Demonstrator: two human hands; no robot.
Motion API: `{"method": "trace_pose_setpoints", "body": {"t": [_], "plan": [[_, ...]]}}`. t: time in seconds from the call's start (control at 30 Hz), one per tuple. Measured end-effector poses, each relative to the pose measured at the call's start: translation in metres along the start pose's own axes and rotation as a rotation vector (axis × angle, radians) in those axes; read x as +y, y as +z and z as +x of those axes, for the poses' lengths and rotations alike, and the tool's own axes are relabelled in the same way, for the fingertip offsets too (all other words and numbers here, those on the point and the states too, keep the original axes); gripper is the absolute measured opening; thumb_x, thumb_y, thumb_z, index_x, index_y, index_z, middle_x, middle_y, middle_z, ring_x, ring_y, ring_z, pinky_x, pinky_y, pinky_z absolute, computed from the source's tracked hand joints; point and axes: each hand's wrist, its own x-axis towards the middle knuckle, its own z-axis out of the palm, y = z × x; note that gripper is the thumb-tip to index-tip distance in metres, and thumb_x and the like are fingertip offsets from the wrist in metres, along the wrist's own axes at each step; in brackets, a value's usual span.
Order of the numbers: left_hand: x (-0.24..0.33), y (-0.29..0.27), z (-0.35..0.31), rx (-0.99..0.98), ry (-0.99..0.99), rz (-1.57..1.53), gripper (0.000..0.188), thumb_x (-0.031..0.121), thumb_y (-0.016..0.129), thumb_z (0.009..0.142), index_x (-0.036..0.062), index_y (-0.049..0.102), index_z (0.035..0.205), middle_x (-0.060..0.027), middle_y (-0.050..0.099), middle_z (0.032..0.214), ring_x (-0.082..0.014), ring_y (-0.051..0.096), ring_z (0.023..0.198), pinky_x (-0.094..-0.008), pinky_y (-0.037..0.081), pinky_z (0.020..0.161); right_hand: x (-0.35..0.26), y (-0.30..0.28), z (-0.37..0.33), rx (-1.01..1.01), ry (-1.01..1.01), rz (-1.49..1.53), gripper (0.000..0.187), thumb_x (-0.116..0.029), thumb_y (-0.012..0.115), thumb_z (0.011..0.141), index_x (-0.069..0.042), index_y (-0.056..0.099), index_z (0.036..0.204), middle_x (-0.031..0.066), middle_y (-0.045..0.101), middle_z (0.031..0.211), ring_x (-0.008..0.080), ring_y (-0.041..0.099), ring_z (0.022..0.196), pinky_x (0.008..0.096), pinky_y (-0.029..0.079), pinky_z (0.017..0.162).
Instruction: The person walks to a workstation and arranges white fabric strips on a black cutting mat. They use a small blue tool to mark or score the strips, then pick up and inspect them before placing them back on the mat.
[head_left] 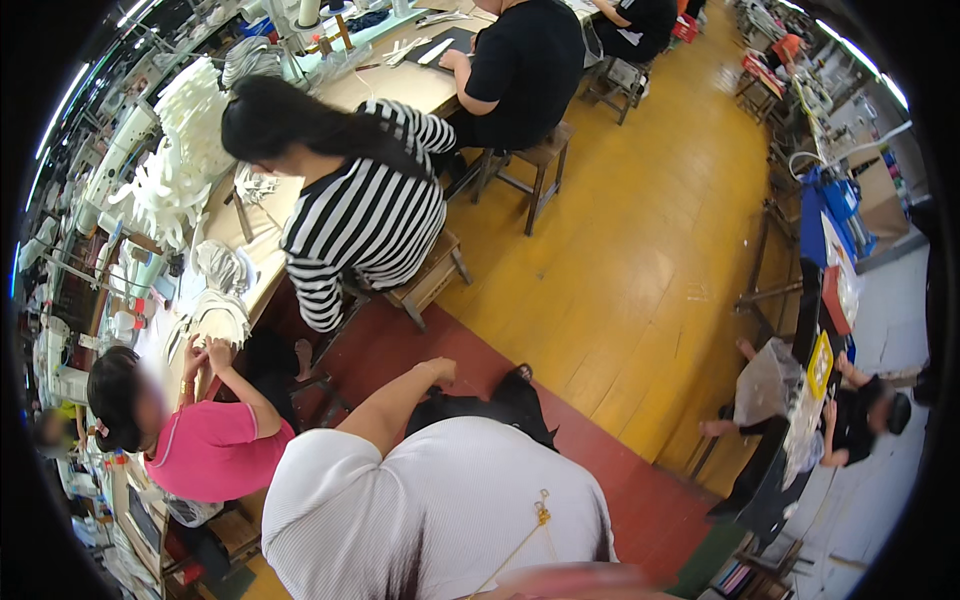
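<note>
Left hand [440, 372]: the wearer's own, hanging at the end of a bare forearm, just beyond the white ribbed top [440, 485]; its fingers are blending together at this size, so whether they are curling, spreading or gripping, cannot tell.

Right hand: lying outside the view; state, cannot tell.

Black clothing [485, 410]: the thing nearest the left hand, lying just beside it, below and to the right; whether the two are touching, cannot tell.

Gold necklace [543, 514]: hanging over the white top, below and right of the hand.

Red floor strip [620, 440]: running past the hand toward the lower right.

Striped-top co-worker [370, 215]: sitting beyond the hand on a wooden stool [440, 275].

Pink-top co-worker [215, 450]: sitting well left of the hand, both hands touching a bundle of pale pieces [222, 315].

White heap [190, 120]: glove-like pieces, lying far beyond the hand, upper left.

Yellow tray [812, 370]: lying well right of the hand.
</note>
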Motion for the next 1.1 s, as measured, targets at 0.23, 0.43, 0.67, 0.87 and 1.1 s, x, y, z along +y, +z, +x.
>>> {"method": "trace_pose_setpoints", "body": {"t": [0.23, 0.43, 0.67, 0.87, 1.1], "plan": [[0.039, -0.098, 0.093, 0.146, -0.234, -0.26, 0.036, 0.031, 0.065, 0.08, 0.0005, 0.072, 0.098, -0.0184, 0.071, 0.098, -0.0327, 0.07, 0.089, -0.0461, 0.053, 0.084, -0.206, -0.31, 0.174, 0.346, -0.258, -0.12, 0.038, -0.03, 0.047, 0.09, -0.003, 0.065, 0.07, 0.0126, 0.061, 0.06, 0.0243, 0.059, 0.054, 0.041, 0.044, 0.051], [0.076, -0.201, 0.228, 0.27, -0.234, -0.222, 0.041, 0.036, 0.071, 0.079, 0.0014, 0.073, 0.101, -0.0213, 0.07, 0.104, -0.0348, 0.068, 0.097, -0.0428, 0.053, 0.085, -0.45, -0.532, 0.187, 0.502, -0.624, 0.419, 0.024, -0.02, 0.058, 0.095, -0.001, 0.062, 0.11, 0.0075, 0.062, 0.101, 0.0146, 0.062, 0.08, 0.0284, 0.047, 0.056], [0.162, -0.417, 0.352, 0.241, -0.087, -0.11, 0.035, 0.029, 0.067, 0.08, -0.0004, 0.073, 0.099, -0.0225, 0.07, 0.103, -0.0357, 0.067, 0.099, -0.042, 0.053, 0.086, -0.43, -0.57, 0.226, 0.254, -0.276, 0.418, 0.022, -0.027, 0.058, 0.095, -0.006, 0.06, 0.102, 0.0047, 0.063, 0.081, 0.0152, 0.059, 0.06, 0.0296, 0.046, 0.049], [0.217, -0.549, 0.443, 0.244, -0.127, -0.105, 0.027, 0.014, 0.059, 0.079, -0.0049, 0.072, 0.093, -0.0249, 0.069, 0.102, -0.0366, 0.067, 0.099, -0.0416, 0.054, 0.084, -0.381, -0.625, 0.269, 0.082, 0.038, 0.187, 0.019, -0.024, 0.056, 0.092, -0.007, 0.064, 0.095, 0.008, 0.064, 0.08, 0.0183, 0.062, 0.061, 0.0331, 0.047, 0.051], [0.257, -0.577, 0.538, 0.251, -0.373, -0.318, 0.031, 0.014, 0.06, 0.08, -0.0038, 0.071, 0.102, -0.0244, 0.064, 0.117, -0.0372, 0.063, 0.11, -0.0425, 0.052, 0.091, -0.475, -0.831, 0.384, -0.018, -0.058, -0.257, 0.022, -0.025, 0.054, 0.091, -0.006, 0.065, 0.09, 0.01, 0.065, 0.074, 0.0202, 0.062, 0.06, 0.0364, 0.049, 0.053]]}}
